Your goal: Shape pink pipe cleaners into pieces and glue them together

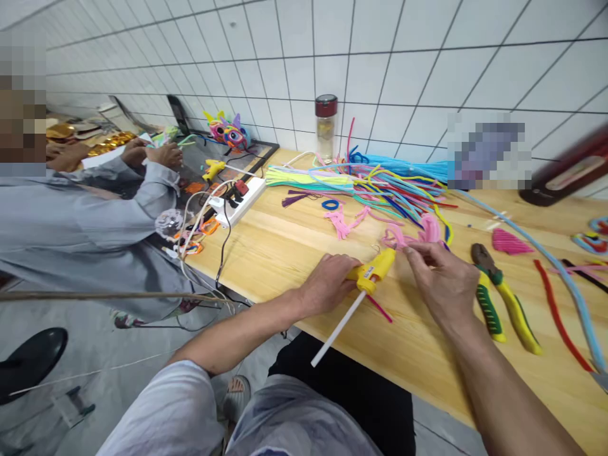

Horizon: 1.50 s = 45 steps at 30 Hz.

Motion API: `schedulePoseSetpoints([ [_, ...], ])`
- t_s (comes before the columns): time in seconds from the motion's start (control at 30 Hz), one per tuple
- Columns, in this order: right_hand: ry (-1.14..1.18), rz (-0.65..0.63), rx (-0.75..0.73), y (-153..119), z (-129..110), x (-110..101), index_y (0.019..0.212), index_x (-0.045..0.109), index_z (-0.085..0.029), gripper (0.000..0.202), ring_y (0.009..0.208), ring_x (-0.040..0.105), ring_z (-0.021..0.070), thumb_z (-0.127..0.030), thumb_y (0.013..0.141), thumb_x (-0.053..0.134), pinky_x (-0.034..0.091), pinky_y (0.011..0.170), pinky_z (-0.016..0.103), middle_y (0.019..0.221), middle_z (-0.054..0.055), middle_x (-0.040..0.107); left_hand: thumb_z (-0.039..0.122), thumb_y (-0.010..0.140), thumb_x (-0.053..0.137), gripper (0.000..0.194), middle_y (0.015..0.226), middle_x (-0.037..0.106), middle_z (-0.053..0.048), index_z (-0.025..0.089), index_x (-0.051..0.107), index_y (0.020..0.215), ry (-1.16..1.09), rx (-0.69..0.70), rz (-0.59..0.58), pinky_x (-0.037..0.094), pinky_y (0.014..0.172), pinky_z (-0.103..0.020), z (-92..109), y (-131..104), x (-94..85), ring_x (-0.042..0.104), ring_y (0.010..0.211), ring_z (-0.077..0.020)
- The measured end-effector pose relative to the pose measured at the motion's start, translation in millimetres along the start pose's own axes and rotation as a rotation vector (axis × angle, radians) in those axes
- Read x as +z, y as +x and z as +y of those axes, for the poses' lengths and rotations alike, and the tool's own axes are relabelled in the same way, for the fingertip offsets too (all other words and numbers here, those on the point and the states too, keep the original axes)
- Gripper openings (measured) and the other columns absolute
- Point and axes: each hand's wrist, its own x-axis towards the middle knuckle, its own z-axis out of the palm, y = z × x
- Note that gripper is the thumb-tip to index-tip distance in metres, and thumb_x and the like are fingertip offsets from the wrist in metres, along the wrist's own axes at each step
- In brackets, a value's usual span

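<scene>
My left hand (pixel 330 284) is closed round the handle of a yellow hot glue gun (pixel 375 271). A white glue stick (pixel 338 329) juts from the gun's back end toward me. My right hand (pixel 439 275) pinches a pink pipe cleaner piece (pixel 398 237) right at the gun's nozzle; whether the tip touches it I cannot tell. More pink loops (pixel 430 227) show just behind my right fingers. A thin magenta pipe cleaner (pixel 380 308) lies on the table under the gun. Left of the nozzle rests another pink pipe cleaner shape (pixel 342 221).
Pliers (pixel 503 291) with green-yellow handles lie right of my right hand. Behind are bundled coloured pipe cleaners (pixel 380 180) and a lidded bottle (pixel 326 130). A white power strip (pixel 242 201) with cables sits left. A co-worker in grey (pixel 90 221) works at the far left.
</scene>
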Motion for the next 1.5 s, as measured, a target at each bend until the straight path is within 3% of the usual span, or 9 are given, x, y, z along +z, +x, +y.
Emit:
schedulePoseSetpoints([
  [0.23,-0.029,0.073,0.022,1.2,2.4,-2.5,0.097,0.085,-0.025,0.022,0.063,0.076,0.0227,-0.043,0.094,0.071,0.057,0.062,0.034,0.079,0.004,0.083,0.028,0.098,0.068,0.027,0.124,0.076,-0.011,0.021,0.063,0.123,-0.008,-0.102,0.04,0.05,0.103,-0.046,6.6,2.0,-5.8,0.071,0.119,-0.0304],
  [0.37,-0.018,0.121,0.014,2.2,6.3,-0.2,0.097,0.084,-0.025,0.024,0.062,0.075,0.0228,-0.045,0.094,0.071,0.058,0.06,0.033,0.078,0.004,0.082,0.026,0.099,0.064,0.029,0.128,0.073,-0.013,0.019,0.06,0.127,0.055,-0.133,0.135,0.047,0.107,-0.047,5.6,-2.5,-25.8,0.067,0.125,-0.0313],
  [0.63,0.017,0.104,0.086,-1.9,14.5,4.0,0.1,0.085,-0.026,0.026,0.064,0.076,0.0263,-0.048,0.092,0.075,0.057,0.058,0.036,0.082,0.005,0.083,0.019,0.098,0.051,0.035,0.128,0.069,-0.014,0.017,0.053,0.132,0.238,-0.343,0.297,0.042,0.106,-0.047,-45.5,-21.2,-85.5,0.063,0.124,-0.0297],
  [0.83,0.002,0.093,0.126,-3.5,14.8,5.3,0.092,0.086,-0.032,0.012,0.059,0.075,0.0289,-0.041,0.087,0.079,0.057,0.055,0.04,0.077,0.009,0.082,0.016,0.1,0.047,0.026,0.128,0.069,-0.016,0.016,0.055,0.125,0.349,-0.489,0.251,0.042,0.101,-0.045,-74.2,-33.4,-88.0,0.063,0.122,-0.0307],
  [1.13,0.095,0.071,0.102,-5.0,3.0,9.0,0.094,0.084,-0.019,0.026,0.056,0.065,0.0169,-0.041,0.09,0.071,0.054,0.058,0.031,0.079,0.006,0.081,0.019,0.101,0.047,0.032,0.127,0.068,-0.019,0.016,0.059,0.131,0.531,-0.603,0.211,0.042,0.099,-0.049,-93.8,-28.2,-88.6,0.06,0.121,-0.0365],
  [1.23,0.11,0.06,0.091,-1.5,-1.2,8.9,0.093,0.083,-0.02,0.023,0.056,0.063,0.0162,-0.039,0.091,0.069,0.053,0.059,0.03,0.076,0.005,0.08,0.024,0.1,0.053,0.036,0.132,0.065,-0.022,0.014,0.062,0.134,0.563,-0.586,0.227,0.043,0.098,-0.053,-91.1,-30.9,-94.1,0.058,0.121,-0.042],
  [1.33,0.123,0.063,0.059,1.7,-5.7,9.3,0.092,0.08,-0.021,0.021,0.061,0.064,0.017,-0.037,0.094,0.067,0.053,0.063,0.032,0.081,0.005,0.08,0.026,0.097,0.062,0.036,0.133,0.065,-0.021,0.014,0.065,0.131,0.538,-0.523,0.379,0.045,0.1,-0.054,-74.7,-34.8,-96.9,0.058,0.122,-0.0414],
  [1.43,0.169,0.066,-0.003,2.9,-9.8,11.3,0.091,0.078,-0.022,0.019,0.07,0.067,0.0186,-0.034,0.097,0.064,0.054,0.068,0.033,0.088,0.007,0.08,0.026,0.1,0.059,0.018,0.114,0.072,-0.013,0.019,0.07,0.112,0.377,-0.292,0.498,0.048,0.101,-0.048,-40.2,-26.8,-86.9,0.063,0.111,-0.0313],
  [1.5,0.203,0.074,-0.038,3.1,-11.2,13.0,0.09,0.077,-0.022,0.019,0.074,0.068,0.0193,-0.032,0.098,0.063,0.054,0.071,0.033,0.088,0.007,0.08,0.027,0.102,0.057,0.015,0.098,0.072,-0.008,0.02,0.07,0.098,0.237,-0.116,0.467,0.051,0.097,-0.042,-11.8,-11.2,-73.3,0.066,0.099,-0.0246],
])
